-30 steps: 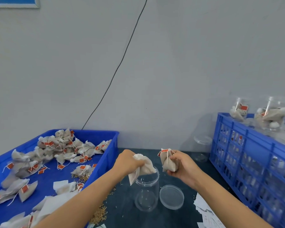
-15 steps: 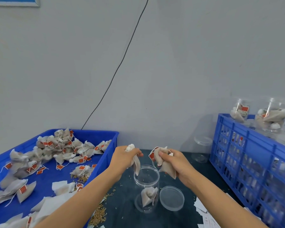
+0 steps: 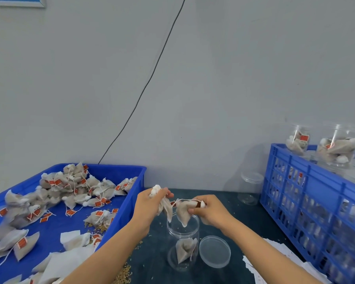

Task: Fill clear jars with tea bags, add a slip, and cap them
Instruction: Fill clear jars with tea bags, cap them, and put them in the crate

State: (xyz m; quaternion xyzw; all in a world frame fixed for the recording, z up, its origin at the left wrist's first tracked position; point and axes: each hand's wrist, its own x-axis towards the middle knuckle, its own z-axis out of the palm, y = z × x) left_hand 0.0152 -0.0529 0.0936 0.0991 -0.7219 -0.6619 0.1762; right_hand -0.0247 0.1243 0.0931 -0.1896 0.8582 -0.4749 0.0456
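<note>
**Tea bags held over an open clear jar, filling under way**

Item: clear jar [image 3: 182, 245], lower centre of the frame, upright on the dark table [image 3: 152, 261], mouth open. One tea bag [image 3: 184, 249] lies at its bottom. Its lid [image 3: 214, 251] lies flat just right of the jar, touching or nearly so.

Left hand [image 3: 150, 206]: fingers curled round a tea bag [image 3: 166, 209] that droops toward the jar's rim; a white knot shows above the knuckles.

Right hand [image 3: 210, 210]: thumb and fingers pinch a second tea bag [image 3: 182, 212] by its upper corner, its point hanging into the jar mouth. A string runs between the two hands; whether the bags are tangled cannot be told.

Stock: loose tea bags in the blue tray [image 3: 131, 193], left of frame. Paper slips [image 3: 275, 261], lower right. Filled jars [image 3: 334, 150] atop the blue crate [image 3: 316, 201], right edge. A spare empty jar [image 3: 250, 187] stands by the wall.

Handling, as judged: the bags look light, soft and limp, likely to snag by string or tag; best taken by the top knot or a corner and lowered point first. The jar looks thin, light plastic and could tip if knocked at the rim. Slip and capping not yet done.
</note>
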